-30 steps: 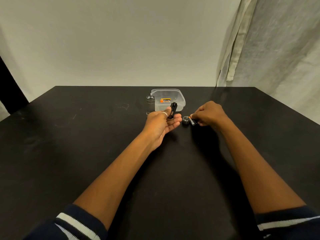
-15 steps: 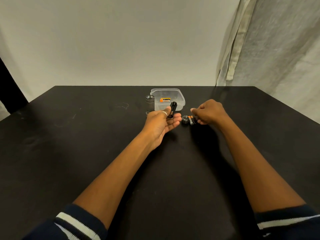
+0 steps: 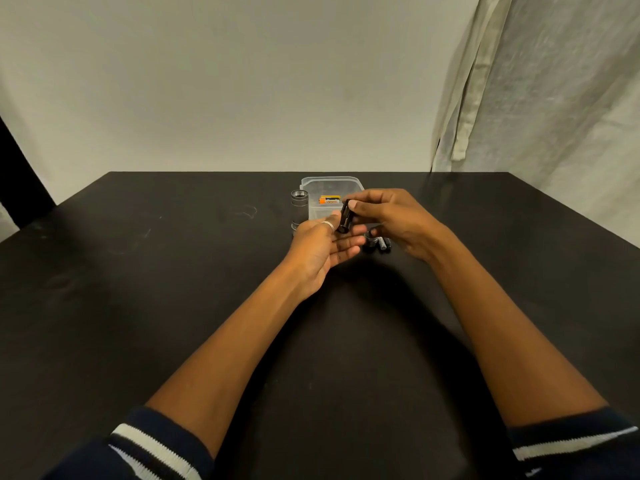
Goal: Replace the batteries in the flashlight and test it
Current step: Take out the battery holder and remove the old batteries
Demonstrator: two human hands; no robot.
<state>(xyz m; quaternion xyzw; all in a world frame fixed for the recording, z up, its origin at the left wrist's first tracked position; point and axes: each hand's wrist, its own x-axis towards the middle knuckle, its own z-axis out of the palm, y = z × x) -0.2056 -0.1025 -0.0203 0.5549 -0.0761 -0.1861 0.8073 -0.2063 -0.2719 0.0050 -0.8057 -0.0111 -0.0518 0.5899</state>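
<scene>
My left hand holds a black battery holder upright between thumb and fingers, palm turned up. My right hand has come over to it, and its thumb and fingers pinch the holder's top end. The grey flashlight body stands upright on the black table, just left of my left hand. A round flashlight cap and loose used batteries lie on the table below my right hand. A fresh orange battery lies inside a clear plastic box.
The clear box sits behind both hands near the table's far edge. A pale curtain hangs at the right, and a plain wall stands behind the table. Bare table surface spreads to the left and in front of me.
My right hand let go of the batteries on the table, lifted, and moved left onto the top of the black holder. My left hand stayed put with the holder.
</scene>
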